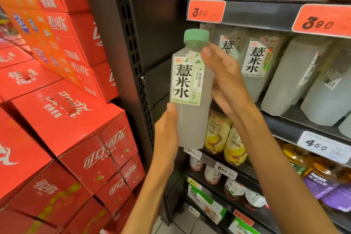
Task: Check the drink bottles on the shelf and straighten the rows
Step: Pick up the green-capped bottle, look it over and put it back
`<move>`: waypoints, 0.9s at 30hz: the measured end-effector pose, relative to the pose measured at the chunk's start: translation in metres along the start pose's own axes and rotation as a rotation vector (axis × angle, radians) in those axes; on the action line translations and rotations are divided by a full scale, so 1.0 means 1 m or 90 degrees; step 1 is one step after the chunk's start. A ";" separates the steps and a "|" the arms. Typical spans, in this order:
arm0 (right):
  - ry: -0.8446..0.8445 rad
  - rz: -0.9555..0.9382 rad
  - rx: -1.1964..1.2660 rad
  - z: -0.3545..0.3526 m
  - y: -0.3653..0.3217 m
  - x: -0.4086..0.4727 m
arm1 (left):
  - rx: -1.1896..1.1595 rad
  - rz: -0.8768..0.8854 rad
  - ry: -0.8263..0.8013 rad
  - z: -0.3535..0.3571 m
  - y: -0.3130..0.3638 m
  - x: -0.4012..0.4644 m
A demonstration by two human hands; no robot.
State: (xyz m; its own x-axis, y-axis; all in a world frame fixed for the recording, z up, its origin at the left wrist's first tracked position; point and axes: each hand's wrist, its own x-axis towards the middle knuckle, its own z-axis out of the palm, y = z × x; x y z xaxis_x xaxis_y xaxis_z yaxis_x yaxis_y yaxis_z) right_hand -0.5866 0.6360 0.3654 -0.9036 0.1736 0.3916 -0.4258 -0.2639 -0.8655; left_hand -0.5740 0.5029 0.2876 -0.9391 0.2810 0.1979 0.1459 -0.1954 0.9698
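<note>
- A person holds one pale drink bottle (190, 89) upright in the air, in front of the dark upright post (133, 59) at the shelf's left end, its label facing the camera.
- The bottle has a green cap (196, 35) and a white and green label with large black characters.
- The left hand (167, 129) grips the bottle's lower part, thumb pressed on the front and fingers curled out of sight behind.
- The right hand (226, 76) rests against the bottle's right side near its shoulder, fingers loosely bent; whether they actually clasp it cannot be told.
- Just behind the right hand, a row of matching bottles (256, 59) stands on the shelf (284, 121), some turned so their labels face sideways.
- Orange price tags (206, 11) hang on the rail above that row.
- The right forearm crosses in front of yellow juice bottles (218, 133) on the shelf below.
- Stacked red cartons (62, 116) fill the left side, close beside the post.
</note>
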 end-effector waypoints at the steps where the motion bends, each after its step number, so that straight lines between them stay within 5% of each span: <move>1: -0.010 0.014 0.025 0.000 0.000 0.001 | -0.003 -0.003 -0.007 -0.003 0.001 0.000; 7: -0.086 0.075 0.157 0.013 0.001 0.011 | -0.022 -0.060 -0.129 -0.015 0.000 -0.007; 15: 0.067 0.065 -0.026 0.030 0.014 0.004 | -0.013 -0.146 -0.107 -0.031 -0.012 0.000; 23: -0.041 0.049 0.038 0.021 0.010 -0.009 | -0.206 -0.210 -0.208 -0.031 -0.017 -0.009; 27: -0.013 0.034 -0.038 0.025 0.008 -0.008 | -0.158 -0.187 -0.217 -0.026 -0.020 -0.008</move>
State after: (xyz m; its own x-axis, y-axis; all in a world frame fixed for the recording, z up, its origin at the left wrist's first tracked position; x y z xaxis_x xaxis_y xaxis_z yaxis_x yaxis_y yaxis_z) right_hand -0.5842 0.6091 0.3627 -0.9262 0.1415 0.3495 -0.3734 -0.2150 -0.9024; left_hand -0.5770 0.4802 0.2626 -0.7684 0.6400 -0.0031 -0.2266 -0.2675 0.9366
